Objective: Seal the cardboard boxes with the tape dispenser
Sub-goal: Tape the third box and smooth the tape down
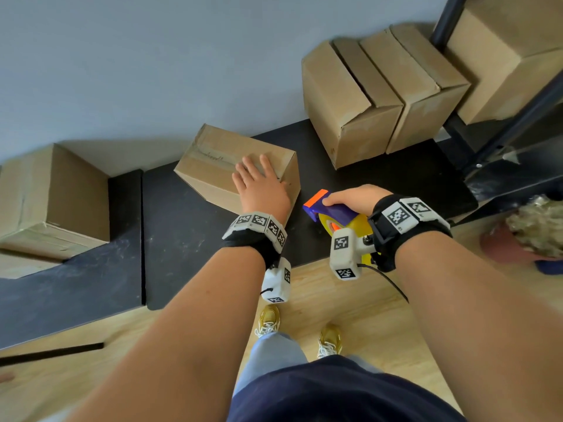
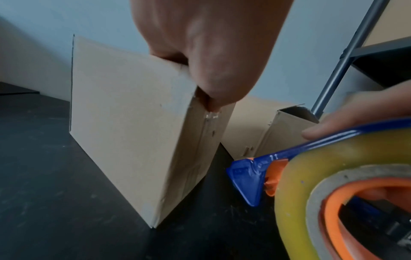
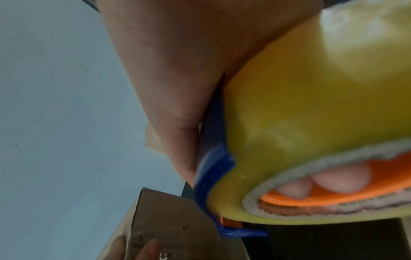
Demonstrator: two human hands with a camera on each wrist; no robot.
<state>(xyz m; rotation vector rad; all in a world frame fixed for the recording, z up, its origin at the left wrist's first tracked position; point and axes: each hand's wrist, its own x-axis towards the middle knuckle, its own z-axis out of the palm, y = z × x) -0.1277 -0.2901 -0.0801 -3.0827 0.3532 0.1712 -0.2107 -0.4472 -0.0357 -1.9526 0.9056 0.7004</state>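
Note:
A taped cardboard box (image 1: 213, 166) stands on the black mat (image 1: 182, 239) by the wall. My left hand (image 1: 262, 187) lies flat on its top near the right end, fingers straight. In the left wrist view, the thumb of the left hand (image 2: 211, 44) hangs over the box (image 2: 124, 123) end and touches the tape tail there. My right hand (image 1: 353, 199) grips the blue and orange tape dispenser (image 1: 332, 211) with its yellow roll, just right of the box and apart from it. The roll (image 3: 311, 105) fills the right wrist view, with fingers through its core.
Another box (image 1: 51, 202) stands at the left. Two more boxes (image 1: 365, 102) stand side by side at the back right, next to a dark metal shelf frame (image 1: 502, 123) holding a box (image 1: 511, 56). Wooden floor (image 1: 350, 306) lies nearer me, with a black rod (image 1: 51, 353).

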